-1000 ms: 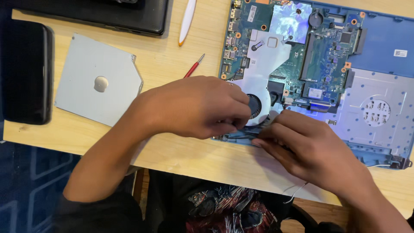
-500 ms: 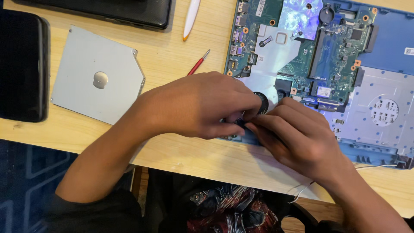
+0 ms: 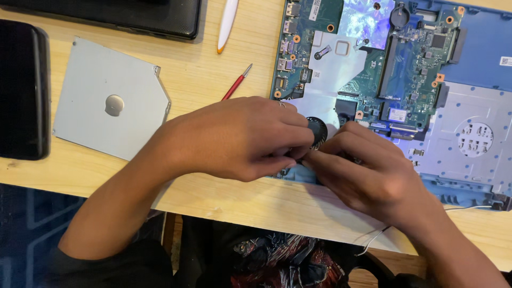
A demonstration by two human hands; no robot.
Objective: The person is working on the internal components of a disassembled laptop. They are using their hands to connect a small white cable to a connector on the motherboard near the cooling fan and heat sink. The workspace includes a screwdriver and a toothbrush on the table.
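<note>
Wooden table [image 3: 213, 85], light grain, with a dark gap at its near edge where your lap shows. Work item: the black cooling fan [image 3: 318, 129] at the near-left corner of the opened blue laptop base [image 3: 480, 48], beside the green motherboard [image 3: 410, 58]. Only an arc of the fan's round housing shows; the rest is under your fingers. Your left hand [image 3: 240, 138] lies knuckles-up over the fan's left side, fingers curled and pinched at its near edge; what they pinch is hidden, so you cannot tell whether it is the fan body, a cable or a screw. Your right hand [image 3: 373, 176] meets it from the right, fingertips closed against the same spot, contents likewise hidden. Progress, as a judgement: the bottom cover is off, the board and the silver heat plate [image 3: 330, 69] are exposed, and a silver optical drive [image 3: 109, 101] lies apart on the table to the left, so disassembly looks well along; the fan sits in its place, not lifted clear. Outward: a red-handled screwdriver [image 3: 236, 84] lies just beyond your left hand, a white pen-like tool [image 3: 226, 24] farther off, a black case [image 3: 21, 90] at far left, and thin white wires [image 3: 373, 237] trail off the table edge.
</note>
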